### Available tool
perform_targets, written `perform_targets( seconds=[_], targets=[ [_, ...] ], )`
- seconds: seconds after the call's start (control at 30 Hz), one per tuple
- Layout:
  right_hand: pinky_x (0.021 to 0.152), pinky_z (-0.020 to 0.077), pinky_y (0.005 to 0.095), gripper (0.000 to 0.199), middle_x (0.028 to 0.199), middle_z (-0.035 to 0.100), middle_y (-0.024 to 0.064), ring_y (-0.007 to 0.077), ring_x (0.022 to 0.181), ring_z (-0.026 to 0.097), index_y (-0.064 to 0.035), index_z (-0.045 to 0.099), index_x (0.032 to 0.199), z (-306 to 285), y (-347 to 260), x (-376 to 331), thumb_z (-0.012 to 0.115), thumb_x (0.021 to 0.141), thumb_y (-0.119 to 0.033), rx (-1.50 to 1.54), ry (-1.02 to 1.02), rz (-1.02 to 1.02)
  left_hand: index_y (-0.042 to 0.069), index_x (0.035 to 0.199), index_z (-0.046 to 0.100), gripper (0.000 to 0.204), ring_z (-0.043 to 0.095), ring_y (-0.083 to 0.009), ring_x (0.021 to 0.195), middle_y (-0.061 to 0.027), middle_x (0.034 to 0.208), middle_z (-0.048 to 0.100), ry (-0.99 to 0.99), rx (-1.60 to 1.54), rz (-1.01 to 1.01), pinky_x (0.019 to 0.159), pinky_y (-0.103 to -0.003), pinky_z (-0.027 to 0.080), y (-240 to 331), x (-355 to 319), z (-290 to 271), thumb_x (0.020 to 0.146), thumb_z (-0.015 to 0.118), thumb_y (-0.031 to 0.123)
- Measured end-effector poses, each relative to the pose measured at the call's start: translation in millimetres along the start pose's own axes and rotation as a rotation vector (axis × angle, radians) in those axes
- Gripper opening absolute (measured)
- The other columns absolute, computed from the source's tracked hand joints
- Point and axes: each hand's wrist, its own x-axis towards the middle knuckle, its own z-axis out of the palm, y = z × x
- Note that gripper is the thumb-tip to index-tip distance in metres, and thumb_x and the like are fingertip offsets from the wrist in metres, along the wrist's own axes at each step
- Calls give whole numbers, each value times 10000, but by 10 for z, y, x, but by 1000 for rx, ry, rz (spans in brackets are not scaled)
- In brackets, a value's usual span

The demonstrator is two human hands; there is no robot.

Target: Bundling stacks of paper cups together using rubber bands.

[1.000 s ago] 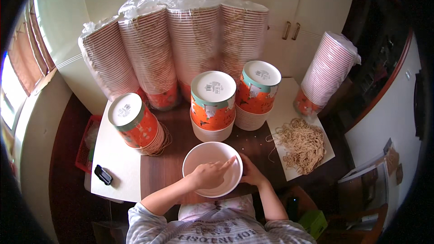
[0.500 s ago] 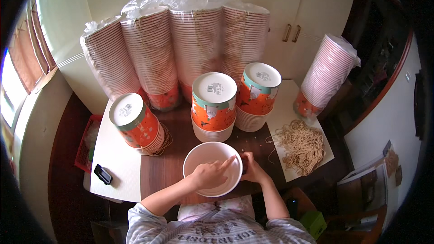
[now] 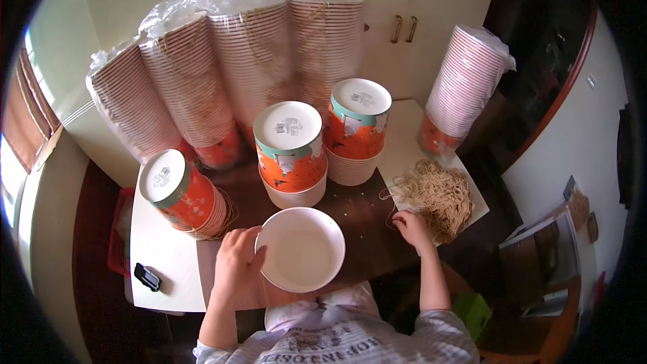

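Note:
In front of me a white paper tub [image 3: 301, 251] stands with its mouth up; its inside looks bare. My left hand [image 3: 236, 256] grips the tub's left rim, thumb over the edge and fingers outside. To the right, my right hand [image 3: 414, 230] is at the near left edge of a tangled heap of beige string [image 3: 441, 199]. Its fingers are pinched together where a loose strand loops out of the heap. Behind the tub stand two upside-down stacks of orange tubs, one at centre [image 3: 290, 155] and another [image 3: 359, 131] to its right.
At left leans another orange tub stack [image 3: 180, 192] with string round its lower part. Tall bagged tub stacks [image 3: 253, 61] line the back, and one more bagged stack [image 3: 465, 87] stands far right. A small black object [image 3: 147, 277] lies on the table's white left part.
My right hand has left the tub and moved right to the string. My left hand has come out of the tub onto its left rim. The view has shifted.

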Motion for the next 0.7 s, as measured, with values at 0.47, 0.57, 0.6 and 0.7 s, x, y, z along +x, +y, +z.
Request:
perform_targets(
  seconds=[0.47,0.57,0.6,0.7],
  targets=[
    [825,411,340,165,1042,506,-3,193,964,491,-168,632,870,-166,59,380,586,714,-139,-774,-360,-783,10,1093,505,342,567,-149,738,-100,915,561,65,-367,-274,596,-250,476,-329,-439,181,769,606,51],
    [826,408,344,119,983,511,0,184,949,486,-133,619,810,-142,90,452,625,691,-126,-767,-430,-789,-4,1111,486,343,561,-121,725,-95,917,563,68,-591,-379,595,-233,469,-390,-482,259,801,604,80],
    [817,412,347,113,940,525,7,190,942,490,-113,609,774,-140,80,479,646,667,-117,-718,-436,-783,-4,1111,486,343,561,-121,725,-95,917,563,72,-592,-380,595,-233,469,-384,-477,257,801,604,80],
    [794,431,347,90,850,554,32,195,905,526,-68,552,730,-159,10,456,623,677,-59,-313,-392,-605,-17,1130,468,368,558,-108,722,-95,925,564,90,-566,-353,601,-226,469,-369,-448,243,813,609,107]
  ],
)
